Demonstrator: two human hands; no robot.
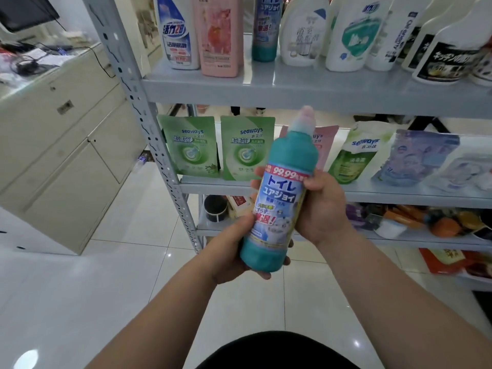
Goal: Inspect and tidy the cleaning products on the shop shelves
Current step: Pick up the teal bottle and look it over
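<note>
Head-worn wide view, angled forward and down, shelves (316,89) near

The teal bottle (282,198) I hold covers most of a pink pouch (327,145) on the middle shelf (213,186). The picture's top edge cuts the tops off the bottles (354,35) along the upper shelf (292,87). The goods (415,222) on the lower shelf (399,242) are too blurred to identify, and the teal bottle's small print is unreadable.

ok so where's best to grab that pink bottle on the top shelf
Probably its lower body, coming from the front right. The pink bottle stands upright near the front edge of the upper shelf, crowded by the white and blue bottle on its left, while a gap toward the shelved teal bottle on its right leaves room for fingers. Its top is out of frame.
</note>
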